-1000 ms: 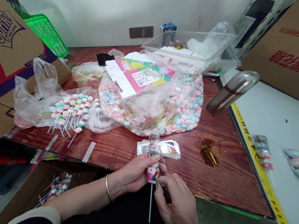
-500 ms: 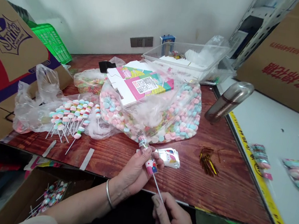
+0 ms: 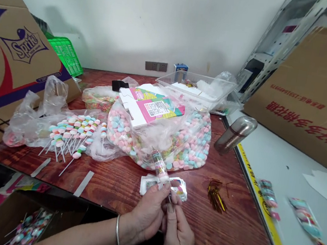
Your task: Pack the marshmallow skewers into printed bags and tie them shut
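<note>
My left hand (image 3: 147,213) is closed round the lower part of a wrapped candy stick (image 3: 159,165), which stands up tilted left above the fingers. My right hand (image 3: 177,232) pinches at the base of the same stick, fingertips against the left hand. Both hands hover at the front edge of the wooden table (image 3: 228,225), just over a small stack of printed wrappers (image 3: 181,186). Behind them lies a big clear bag of pastel candies (image 3: 185,141) with a pink printed carton (image 3: 150,106) on top.
Unwrapped candy sticks (image 3: 70,134) lie on plastic at the left. Gold twist ties (image 3: 216,192) and a steel flask (image 3: 234,134) are at the right, finished packs (image 3: 305,217) on the white surface. Cardboard boxes (image 3: 10,60) flank both sides; a carton of sticks (image 3: 25,229) sits below.
My right hand has come up from the stick's lower end to its base beside the left hand. The stick's bare end no longer shows. The camera view has tilted upward.
</note>
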`<state>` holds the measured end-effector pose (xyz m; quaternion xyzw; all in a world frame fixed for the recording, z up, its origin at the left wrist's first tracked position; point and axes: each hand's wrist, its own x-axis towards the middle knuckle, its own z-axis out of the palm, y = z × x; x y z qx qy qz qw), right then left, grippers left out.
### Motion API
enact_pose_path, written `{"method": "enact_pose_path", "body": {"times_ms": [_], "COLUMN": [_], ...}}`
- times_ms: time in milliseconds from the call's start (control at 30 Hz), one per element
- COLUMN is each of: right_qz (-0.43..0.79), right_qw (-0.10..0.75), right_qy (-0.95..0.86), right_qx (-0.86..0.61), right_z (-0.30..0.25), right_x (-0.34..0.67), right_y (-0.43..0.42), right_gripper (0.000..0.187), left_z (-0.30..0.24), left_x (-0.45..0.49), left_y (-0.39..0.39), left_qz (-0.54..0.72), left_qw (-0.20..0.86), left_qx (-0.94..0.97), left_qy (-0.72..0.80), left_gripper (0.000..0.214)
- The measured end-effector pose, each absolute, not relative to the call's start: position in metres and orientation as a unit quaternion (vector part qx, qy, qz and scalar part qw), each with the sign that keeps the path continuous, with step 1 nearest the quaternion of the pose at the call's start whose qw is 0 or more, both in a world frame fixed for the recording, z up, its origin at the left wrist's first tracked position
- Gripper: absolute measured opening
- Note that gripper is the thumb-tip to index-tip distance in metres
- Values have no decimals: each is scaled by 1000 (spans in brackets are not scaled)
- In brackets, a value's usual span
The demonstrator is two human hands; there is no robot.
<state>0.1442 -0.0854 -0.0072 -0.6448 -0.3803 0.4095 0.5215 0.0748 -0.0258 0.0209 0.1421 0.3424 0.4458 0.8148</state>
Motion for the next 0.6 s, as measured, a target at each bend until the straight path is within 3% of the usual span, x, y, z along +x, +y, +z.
{"method": "enact_pose_path", "body": {"times_ms": [267,400,500,600], "right_qz": [549,578,528,360], "right_qw": [613,576,542,532], "right_qy": [-239,-276,-350,-408], "right_qx": [-515,-507,-553,-649], "right_z": [-16,-21,-18,-11], "right_x": [145,151,154,151], "right_y": [-84,-91,-93,-90], "right_gripper": [43,42,41,52], "left_z": [30,37,30,22], "left_x": [66,58,61,68], "left_y": [-35,-30,-27,-26], "left_qz": [383,427,429,488], "left_qw": [828,824,812,770], "left_qx": [260,231,211,203], "left_qy": [318,293,334,358], "left_gripper": [40,29,28,26]}}
